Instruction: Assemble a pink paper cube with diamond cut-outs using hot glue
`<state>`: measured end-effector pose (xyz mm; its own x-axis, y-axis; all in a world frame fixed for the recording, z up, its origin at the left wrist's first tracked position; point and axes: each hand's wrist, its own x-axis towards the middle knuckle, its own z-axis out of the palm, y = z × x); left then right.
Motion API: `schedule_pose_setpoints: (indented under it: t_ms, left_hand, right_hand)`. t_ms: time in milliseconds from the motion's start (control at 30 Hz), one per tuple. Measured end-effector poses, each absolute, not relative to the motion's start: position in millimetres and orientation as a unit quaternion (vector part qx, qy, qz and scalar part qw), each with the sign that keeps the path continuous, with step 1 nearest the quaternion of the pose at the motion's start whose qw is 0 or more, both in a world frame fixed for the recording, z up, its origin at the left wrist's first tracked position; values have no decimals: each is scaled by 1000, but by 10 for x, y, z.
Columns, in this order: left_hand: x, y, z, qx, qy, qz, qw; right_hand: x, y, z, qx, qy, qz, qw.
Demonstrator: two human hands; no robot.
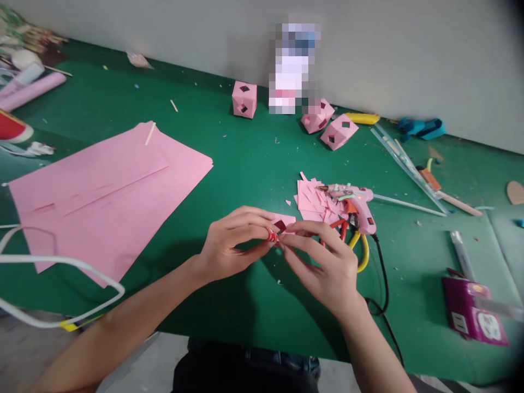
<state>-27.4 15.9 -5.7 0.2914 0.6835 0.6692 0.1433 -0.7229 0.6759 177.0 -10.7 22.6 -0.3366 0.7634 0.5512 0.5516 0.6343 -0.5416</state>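
Observation:
Both hands meet over the green table, closed on a small folded pink paper piece [289, 220] with a dark diamond-shaped cutout. My left hand [231, 240] pinches its left side, and a small red-and-white thing [272, 235] shows at those fingertips; its kind is unclear. At the right side, the fingers of my right hand [325, 262] press on the same paper. The fingers cover most of the piece. Just beyond my right hand, a pink glue gun [358, 204] lies on its side by a heap of pink paper scraps [313, 202].
Large pink paper sheets [110, 191] lie at left, near a white curved frame [82, 261]. Pink paper cubes with cutouts [244, 100] stand toward the wall, beside a pixelated upright object [290, 71]. Yellow-handled pliers [363, 254], a black cord [385, 278] and a purple box [470, 311] are at right.

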Motion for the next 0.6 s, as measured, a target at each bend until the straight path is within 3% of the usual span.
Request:
schedule_pose_setpoints:
  t_ms: [267, 433, 600]
  left_hand:
    - [-270, 94, -106, 586, 334, 556, 486]
    - [-303, 104, -110, 620, 296, 528, 500]
    - [-299, 93, -100, 576, 268, 511, 579]
  right_hand:
    - [1763, -135, 186, -475, -639, 358, 487]
    - [1773, -91, 142, -486, -508, 471, 533]
    - [1812, -73, 109, -478, -469, 543, 506]
